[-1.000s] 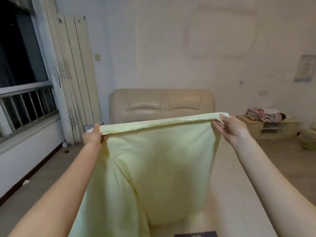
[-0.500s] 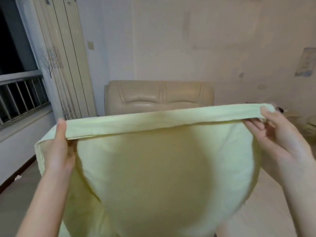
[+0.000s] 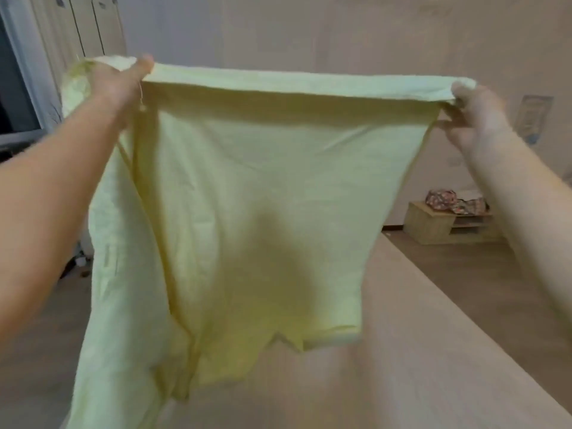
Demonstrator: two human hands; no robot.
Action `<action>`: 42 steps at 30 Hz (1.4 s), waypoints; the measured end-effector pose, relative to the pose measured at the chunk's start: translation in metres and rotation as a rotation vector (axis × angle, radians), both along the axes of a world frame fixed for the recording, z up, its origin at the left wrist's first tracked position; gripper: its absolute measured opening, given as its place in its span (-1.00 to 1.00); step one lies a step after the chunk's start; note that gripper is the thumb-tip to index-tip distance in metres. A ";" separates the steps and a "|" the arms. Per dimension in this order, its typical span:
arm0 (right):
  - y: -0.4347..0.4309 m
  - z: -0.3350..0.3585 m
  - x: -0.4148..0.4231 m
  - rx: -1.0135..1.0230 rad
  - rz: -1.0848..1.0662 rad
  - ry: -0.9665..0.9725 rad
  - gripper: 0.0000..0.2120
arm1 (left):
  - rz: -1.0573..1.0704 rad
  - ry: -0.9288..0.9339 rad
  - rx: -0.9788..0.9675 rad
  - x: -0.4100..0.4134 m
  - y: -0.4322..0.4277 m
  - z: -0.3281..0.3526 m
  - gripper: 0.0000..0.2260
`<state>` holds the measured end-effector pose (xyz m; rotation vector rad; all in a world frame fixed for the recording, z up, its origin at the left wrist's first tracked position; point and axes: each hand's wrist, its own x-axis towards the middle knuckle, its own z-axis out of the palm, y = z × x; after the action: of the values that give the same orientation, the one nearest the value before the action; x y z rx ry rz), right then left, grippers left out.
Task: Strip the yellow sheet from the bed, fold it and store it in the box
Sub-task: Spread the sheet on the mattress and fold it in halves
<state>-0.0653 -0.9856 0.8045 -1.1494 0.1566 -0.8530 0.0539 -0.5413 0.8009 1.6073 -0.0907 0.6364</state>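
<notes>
The yellow sheet (image 3: 247, 187) hangs in the middle of the frame, stretched by its top edge between 2 raised hands, well above the bare bed (image 3: 418, 351) that fills the lower right. The left hand (image 3: 116, 83), upper left, has its fingers closed over 1 end of that edge with a loose bunch of cloth spilling past the knuckles. The right hand (image 3: 478, 116), upper right, pinches the other end, where the edge looks rolled over on itself. Both grips look firm, though blur hides the fingertips.

The folding looks only part done, and the risks lie in how the cloth hangs. The left side drops much lower than the right, trailing out of the bottom left of the frame, so the layers are not matched; a fold made now would likely come out crooked. That long tail could also brush the floor (image 3: 37, 320) at lower left or catch under a foot. The rolled edge at the right hand may slip out if the sheet is shaken, dropping that corner onto the bed. The bunch at the left hand could trap a crease.

No box shows anywhere here, so its place cannot be told. A low cabinet (image 3: 445, 224) with a patterned bundle on it stands at mid right.
</notes>
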 end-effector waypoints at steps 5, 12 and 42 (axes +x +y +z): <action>0.008 -0.040 -0.065 0.012 -0.060 -0.057 -0.85 | -0.098 -0.060 -0.022 -0.015 -0.008 -0.010 -0.57; 0.023 -0.287 -0.147 0.122 -0.020 0.293 -0.81 | -0.081 0.286 -0.089 -0.045 0.014 -0.254 -0.69; 0.258 -0.641 -0.236 0.615 0.437 1.423 -0.78 | 0.323 1.300 -0.589 -0.348 -0.124 -0.629 -0.88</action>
<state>-0.3016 -0.7276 0.1634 -0.9383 1.1891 0.5164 -0.2945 -0.6655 0.1723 1.1878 1.2121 -0.2385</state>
